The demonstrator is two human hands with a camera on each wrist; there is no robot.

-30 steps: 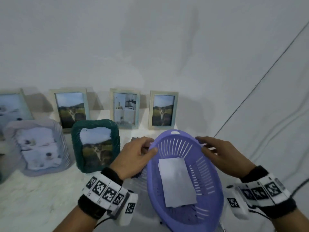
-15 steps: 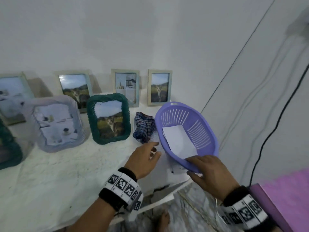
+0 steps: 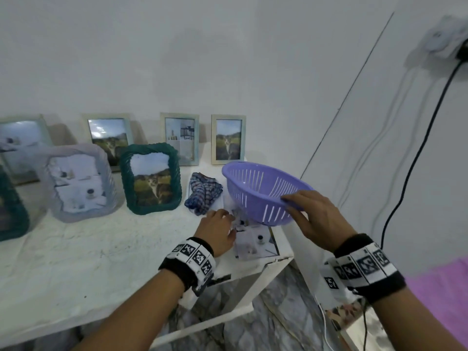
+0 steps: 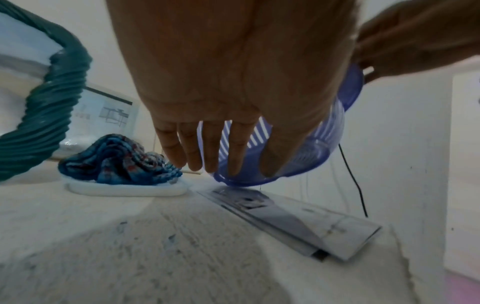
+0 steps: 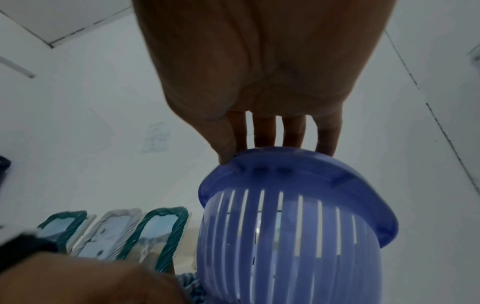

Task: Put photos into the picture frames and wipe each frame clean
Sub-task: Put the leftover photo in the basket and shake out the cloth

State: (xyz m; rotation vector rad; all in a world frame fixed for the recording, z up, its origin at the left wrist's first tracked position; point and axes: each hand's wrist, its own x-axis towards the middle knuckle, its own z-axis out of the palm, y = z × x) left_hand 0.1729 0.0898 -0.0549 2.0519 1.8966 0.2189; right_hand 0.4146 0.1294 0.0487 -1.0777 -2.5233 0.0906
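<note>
Grasping the near rim of the purple basket [image 3: 255, 191], the right hand [image 3: 319, 221] kept it tilted above the photos [image 3: 255, 243] on the white table [image 3: 76, 262]. At nine o'clock of them, the left hand [image 3: 217, 234] hovered with loose, released fingers.

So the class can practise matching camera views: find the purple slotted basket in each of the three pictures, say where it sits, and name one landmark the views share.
Head: purple slotted basket, right of centre, tilted, the right hand gripping its near rim.
Left wrist: centre right, behind the left hand's fingers, above the photos.
Right wrist: lower centre, filling the foreground under the fingertips.
Shared landmark: the green rope-textured frame.
</note>
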